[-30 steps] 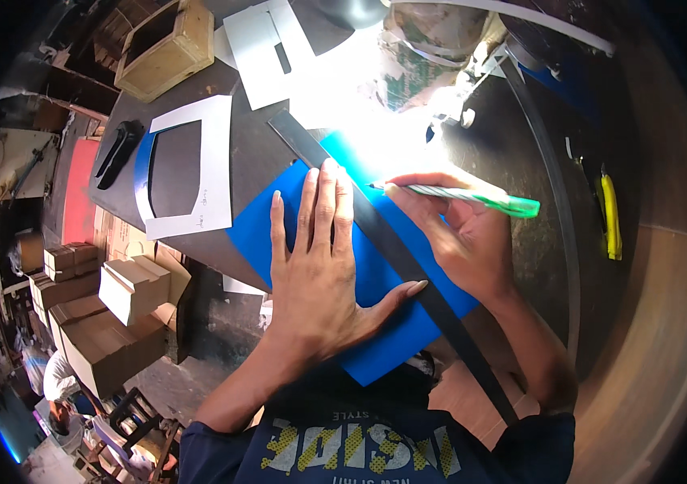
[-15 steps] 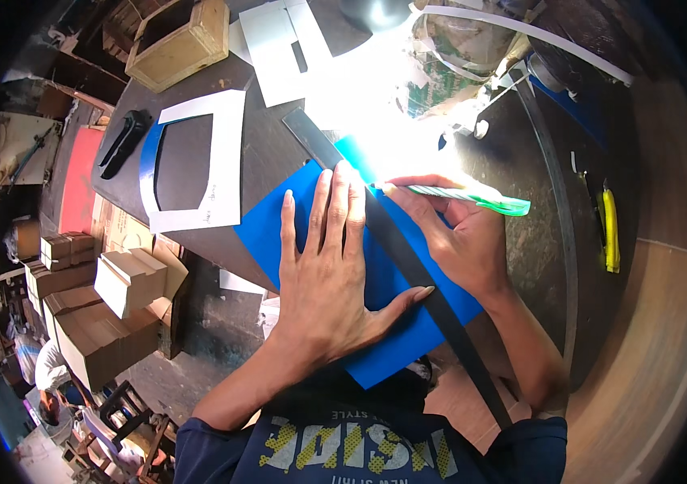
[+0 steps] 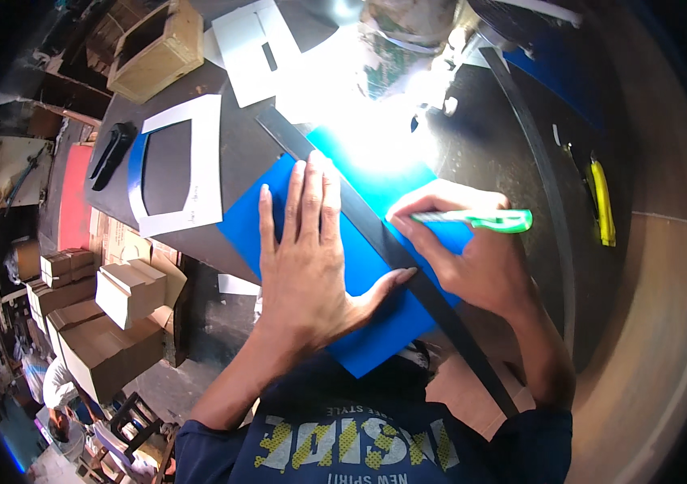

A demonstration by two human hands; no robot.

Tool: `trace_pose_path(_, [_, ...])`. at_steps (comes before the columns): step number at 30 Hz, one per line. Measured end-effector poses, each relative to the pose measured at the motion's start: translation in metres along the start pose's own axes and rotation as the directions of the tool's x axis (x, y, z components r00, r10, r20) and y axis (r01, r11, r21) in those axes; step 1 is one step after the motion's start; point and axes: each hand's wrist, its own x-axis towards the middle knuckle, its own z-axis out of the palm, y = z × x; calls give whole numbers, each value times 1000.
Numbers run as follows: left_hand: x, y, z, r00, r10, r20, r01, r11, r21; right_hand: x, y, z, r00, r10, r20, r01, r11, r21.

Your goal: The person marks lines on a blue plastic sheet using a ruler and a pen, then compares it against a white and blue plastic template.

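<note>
A long dark straightedge (image 3: 458, 332) lies diagonally across a blue sheet (image 3: 369, 347). My left hand (image 3: 303, 270) presses flat over both, fingers stretched out, with fingertips and thumb tip at the straightedge. In my right hand (image 3: 472, 250) is a pen with a green cap end (image 3: 513, 220), pinched between thumb and fingers. Those fingers are just right of the straightedge's edge, over the blue sheet; the pen's tip is hidden by them. Glare washes out the sheet's far part.
A yellow cutter knife (image 3: 601, 202) lies at right, near a curved dark strip (image 3: 533, 145). At left are a white frame-shaped cutout (image 3: 206, 173), a black tool (image 3: 111, 157) and a wooden box (image 3: 158, 52). Cardboard boxes (image 3: 106, 347) stand beyond the table; a person (image 3: 57, 387) is at lower left.
My right hand has slid the pen along the straightedge toward me. The left hand keeps its place on the straightedge and sheet, while the whole view has shifted slightly.
</note>
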Motion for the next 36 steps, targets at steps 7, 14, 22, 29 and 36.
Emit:
trace_pose_path(7, [1,3,-3,1000,-8,-18,8,1000,11,-56,-14,-29,990,109,85,-110,994,9])
trace_pose_path(14, [-1,5,-3,1000,-10,-20,11,997,71,-74,-19,-34,988,140,63,-142,989,34])
trace_pose_path(22, [-15,9,-1,998,-30,53,26,998,65,-104,-29,-52,975,199,-103,-192,979,70])
trace_pose_path(29, [-29,19,1,995,-52,82,47,997,67,-193,-64,-36,910,408,-76,-389,777,-495])
trace_pose_path(36, [-21,-28,-4,998,-20,59,22,999,-32,-259,-33,-106,628,610,-483,-724,685,-76])
